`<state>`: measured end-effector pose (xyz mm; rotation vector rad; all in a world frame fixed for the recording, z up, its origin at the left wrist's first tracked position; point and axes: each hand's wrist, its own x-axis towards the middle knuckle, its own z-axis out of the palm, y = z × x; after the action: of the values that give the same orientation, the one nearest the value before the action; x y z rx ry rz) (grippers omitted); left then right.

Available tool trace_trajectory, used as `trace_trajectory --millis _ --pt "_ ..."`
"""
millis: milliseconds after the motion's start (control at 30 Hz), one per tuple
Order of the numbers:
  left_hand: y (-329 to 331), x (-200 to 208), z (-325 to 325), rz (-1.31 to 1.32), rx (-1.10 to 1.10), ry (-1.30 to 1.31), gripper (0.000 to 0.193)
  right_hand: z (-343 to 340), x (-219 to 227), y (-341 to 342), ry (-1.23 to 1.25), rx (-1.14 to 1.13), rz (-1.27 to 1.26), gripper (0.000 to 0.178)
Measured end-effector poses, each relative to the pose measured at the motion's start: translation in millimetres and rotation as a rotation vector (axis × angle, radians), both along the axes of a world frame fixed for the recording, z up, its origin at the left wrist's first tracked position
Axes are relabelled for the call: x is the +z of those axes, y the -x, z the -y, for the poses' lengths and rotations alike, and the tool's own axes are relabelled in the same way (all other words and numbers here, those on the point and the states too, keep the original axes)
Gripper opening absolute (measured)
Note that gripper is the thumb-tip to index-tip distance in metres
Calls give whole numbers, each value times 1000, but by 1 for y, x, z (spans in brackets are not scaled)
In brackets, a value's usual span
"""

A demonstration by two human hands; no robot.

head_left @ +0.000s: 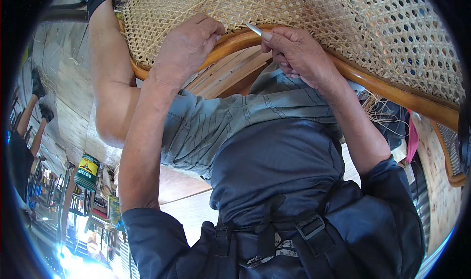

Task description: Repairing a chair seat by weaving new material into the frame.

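A woven cane panel [294,7] in a curved, varnished wooden frame [235,41] spans the top of the view. My left hand [189,46] rests at the frame's near edge, over the weave, with its fingers curled and pinched; whatever is between the fingertips is too small to make out. My right hand [301,56] is closed around a short pointed tool [254,29], pale and metallic. Its tip points up and left, toward the weave beside the rail. Most of its handle is hidden in my palm.
The frame lies across my legs. Loose cane strands [380,110] hang at the right, by dark and pink cloth. Another cane-and-wood piece [451,154] stands at the far right. On the left are a green and yellow can [87,172] and another person's legs [34,112].
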<state>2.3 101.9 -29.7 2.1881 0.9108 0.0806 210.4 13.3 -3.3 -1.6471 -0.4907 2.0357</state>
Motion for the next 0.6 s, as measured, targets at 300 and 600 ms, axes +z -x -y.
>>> trace_trajectory --millis 300,600 --pt "-5 6 15 -91 -70 -241 12 3 -9 4 -323 179 340 33" --pt "0 -7 -35 -143 123 486 16 -2 -8 26 -651 759 907 23"
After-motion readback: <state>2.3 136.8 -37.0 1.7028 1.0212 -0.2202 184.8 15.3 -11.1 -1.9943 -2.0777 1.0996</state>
